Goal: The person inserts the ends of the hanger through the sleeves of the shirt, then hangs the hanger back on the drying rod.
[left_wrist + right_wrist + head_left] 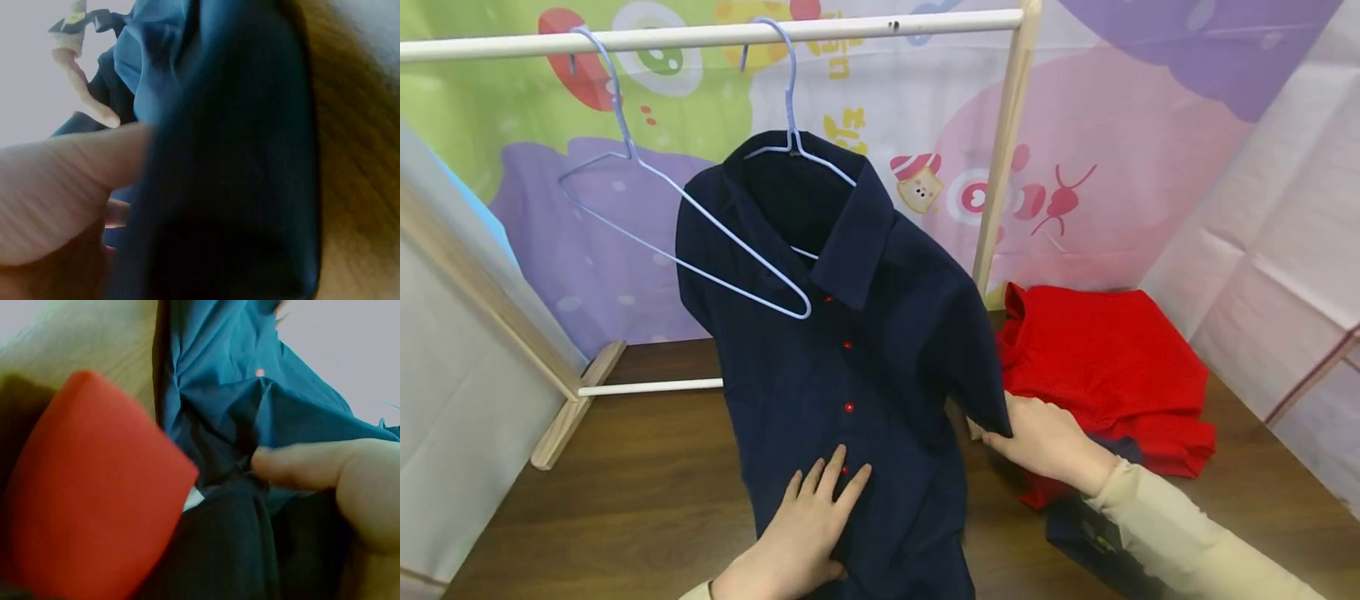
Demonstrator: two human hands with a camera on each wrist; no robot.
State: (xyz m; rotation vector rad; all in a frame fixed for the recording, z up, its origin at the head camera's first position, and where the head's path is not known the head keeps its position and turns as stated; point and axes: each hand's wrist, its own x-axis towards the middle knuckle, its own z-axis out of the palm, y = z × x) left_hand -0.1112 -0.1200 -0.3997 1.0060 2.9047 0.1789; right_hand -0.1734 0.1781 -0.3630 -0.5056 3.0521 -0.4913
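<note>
A navy short-sleeved shirt (910,375) with red buttons hangs by a pale blue wire hanger (791,100) from the white rail (925,23). My left hand (808,525) rests on the lower front of the shirt with its fingers spread, beside the button line. At the right, my right hand (1052,437) pinches the hem of a sleeve between thumb and fingers. In the right wrist view the thumb (306,465) lies against dark cloth. The left wrist view shows the left thumb (81,156) beside a blurred fold of the shirt.
A second pale blue hanger (700,208) on the rail overlaps the shirt's left shoulder. A folded red garment (1112,350) lies on the brown table (625,500) at the right, with a dark garment (1090,533) partly under the right forearm. Wooden posts (1000,158) support the rail.
</note>
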